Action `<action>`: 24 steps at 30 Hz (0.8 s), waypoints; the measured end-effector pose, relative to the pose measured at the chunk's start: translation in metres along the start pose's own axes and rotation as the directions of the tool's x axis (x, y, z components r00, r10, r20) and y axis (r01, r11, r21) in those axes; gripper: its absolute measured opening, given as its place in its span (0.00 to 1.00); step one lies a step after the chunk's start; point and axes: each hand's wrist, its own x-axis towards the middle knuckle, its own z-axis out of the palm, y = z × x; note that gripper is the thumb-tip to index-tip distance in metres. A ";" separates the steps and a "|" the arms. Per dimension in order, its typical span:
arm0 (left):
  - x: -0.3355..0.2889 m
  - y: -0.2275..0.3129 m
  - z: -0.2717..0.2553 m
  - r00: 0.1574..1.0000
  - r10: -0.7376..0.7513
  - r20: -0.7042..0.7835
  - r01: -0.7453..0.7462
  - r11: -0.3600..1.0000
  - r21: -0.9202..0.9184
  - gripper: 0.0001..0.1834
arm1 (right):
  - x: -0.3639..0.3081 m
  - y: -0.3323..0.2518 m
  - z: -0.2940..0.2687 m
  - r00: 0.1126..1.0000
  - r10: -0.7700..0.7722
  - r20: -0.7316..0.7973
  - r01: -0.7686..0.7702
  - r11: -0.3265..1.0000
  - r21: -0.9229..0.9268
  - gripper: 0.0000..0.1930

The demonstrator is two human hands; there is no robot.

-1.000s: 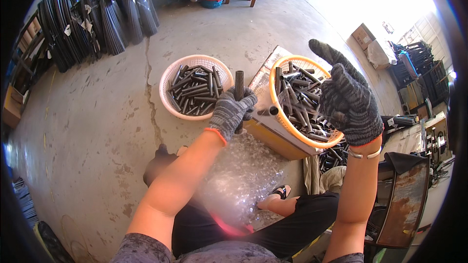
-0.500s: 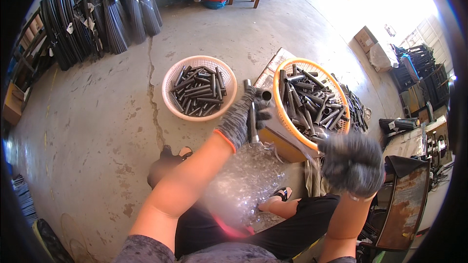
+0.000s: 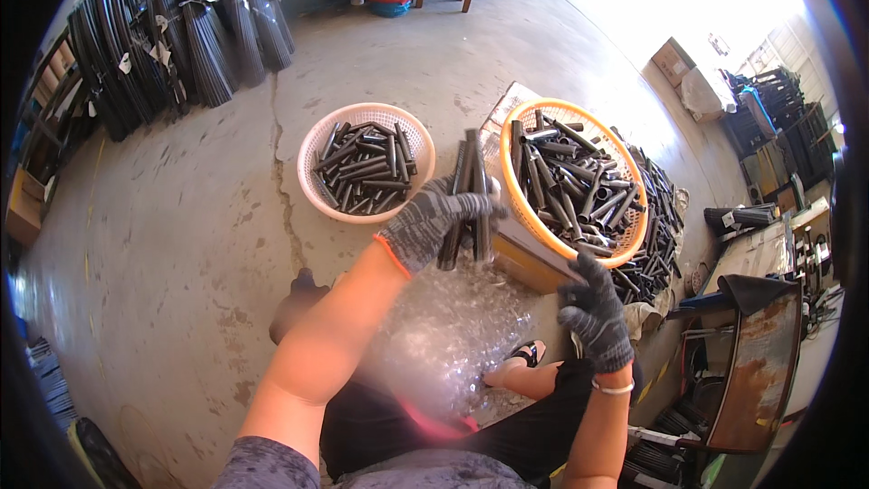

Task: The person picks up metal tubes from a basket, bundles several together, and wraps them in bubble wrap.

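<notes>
My left hand (image 3: 424, 225), in a grey knit glove with an orange cuff, is closed around a few short black metal tubes (image 3: 475, 161). They stand roughly upright, between two baskets. To their right, an orange plastic basket (image 3: 510, 195) is heaped with similar tubes. A pale pink basket (image 3: 308, 183) on the left holds more of them, some slimmer. Just below the orange basket's near rim is my gloved right hand (image 3: 597, 317), fingers apart, with nothing visible in it. Part of its palm side is hidden.
A cardboard box (image 3: 525, 263) supports the orange basket's near side. Loose tubes (image 3: 656, 217) lie piled to its right. Clear plastic (image 3: 453, 326) spreads by my feet. Bundled black rods (image 3: 208, 45) stand at the far left; a rusty metal panel (image 3: 756, 371) is at right.
My right hand has moved left, from beyond the orange basket's near edge to below its rim. The tubes in my left hand have been turned more upright and closer together.
</notes>
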 end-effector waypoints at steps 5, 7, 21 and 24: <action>-0.014 0.001 0.011 0.948 -0.206 0.244 0.162 0.969 0.188 0.20 | 0.070 0.003 0.060 0.899 -0.438 -0.014 0.353 0.704 0.617 0.57; -0.016 0.001 0.011 0.950 -0.165 0.266 0.110 0.971 0.210 0.20 | 0.074 -0.007 0.090 0.961 -0.262 0.086 0.197 0.870 0.451 0.45; -0.007 0.003 -0.017 0.994 0.100 0.036 -0.103 0.989 0.108 0.15 | 0.043 0.068 0.069 0.987 0.132 0.092 -0.136 0.387 0.912 0.16; 0.001 0.000 -0.017 0.976 0.123 -0.181 -0.125 0.992 0.001 0.16 | 0.046 0.068 0.083 0.980 0.165 0.112 -0.161 0.325 0.932 0.17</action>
